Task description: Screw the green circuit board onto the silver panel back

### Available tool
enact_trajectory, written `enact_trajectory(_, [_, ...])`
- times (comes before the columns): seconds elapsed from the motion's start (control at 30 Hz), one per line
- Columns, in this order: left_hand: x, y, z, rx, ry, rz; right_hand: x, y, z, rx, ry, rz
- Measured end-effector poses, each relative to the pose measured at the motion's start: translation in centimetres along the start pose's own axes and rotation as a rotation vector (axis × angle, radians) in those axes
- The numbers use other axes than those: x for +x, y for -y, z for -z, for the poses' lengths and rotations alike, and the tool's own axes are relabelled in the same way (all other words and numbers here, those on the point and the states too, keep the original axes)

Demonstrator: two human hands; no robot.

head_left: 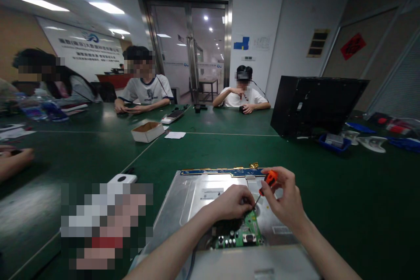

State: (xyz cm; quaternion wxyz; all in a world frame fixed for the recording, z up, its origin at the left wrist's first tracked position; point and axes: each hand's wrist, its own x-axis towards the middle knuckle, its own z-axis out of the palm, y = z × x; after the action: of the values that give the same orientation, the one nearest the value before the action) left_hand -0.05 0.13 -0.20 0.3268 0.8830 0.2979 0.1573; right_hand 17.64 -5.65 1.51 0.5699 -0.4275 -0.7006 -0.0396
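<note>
A metal display panel (193, 197) lies flat on the green table in front of me, with a green circuit board (254, 227) on its lower middle and a narrow blue board along its far edge. My right hand (285, 197) grips an orange and black screwdriver (271, 178), its shaft slanting down to the left toward the circuit board's upper corner. My left hand (234, 203) is at that same corner, fingers pinched together close to the screwdriver tip. What the left fingers hold, if anything, is hidden.
A black monitor (315, 105) stands at the right, beside a blue tray (334, 142). Ahead are an open cardboard box (147, 131) and a white paper (175, 135). Several people sit around the green table (229, 148); another person's hand (16, 159) shows at far left.
</note>
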Motion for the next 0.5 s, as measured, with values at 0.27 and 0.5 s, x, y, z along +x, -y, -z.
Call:
enact_trajectory(0.27, [0.07,0.05,0.05,0.01,0.005,0.004,0.31,0.05,0.24,-0.061,0.04,0.001])
enact_trajectory(0.5, [0.06,0.03,0.01,-0.001,0.003,0.006,0.22,-0.04,0.26,-0.058,0.03,-0.017])
